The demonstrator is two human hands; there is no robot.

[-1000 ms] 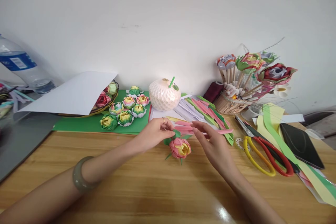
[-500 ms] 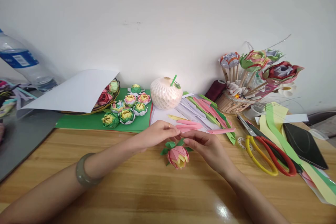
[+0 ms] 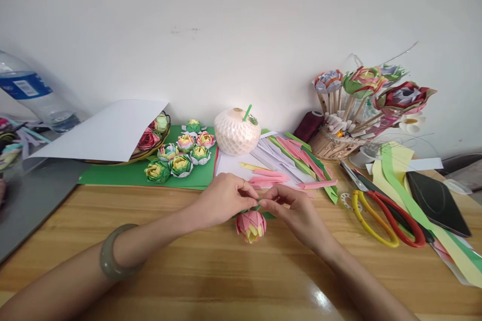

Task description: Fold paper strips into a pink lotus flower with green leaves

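A pink and yellow paper flower (image 3: 251, 226) with green leaves hangs just below my fingertips, its bloom facing down toward me. My left hand (image 3: 229, 196) pinches at the flower's green top from the left, thumb and forefinger together. From the right, my right hand (image 3: 288, 205) pinches at the same green part, its fingertips almost touching those of the left. The fingers cover most of the leaves and whatever joins them. Pink folded paper strips (image 3: 269, 176) lie just behind the hands.
Several paper flowers (image 3: 181, 164) sit on green sheets (image 3: 113, 174) at the left. A white textured ornament (image 3: 237, 133) stands behind. Scissors (image 3: 387, 215), a black tablet-like object (image 3: 437, 203) and a basket of stemmed flowers (image 3: 331, 145) are on the right.
My fingertips have come down and closed around the flower's green top, covering leaves that showed before. The flower has shifted slightly left and turned a little.
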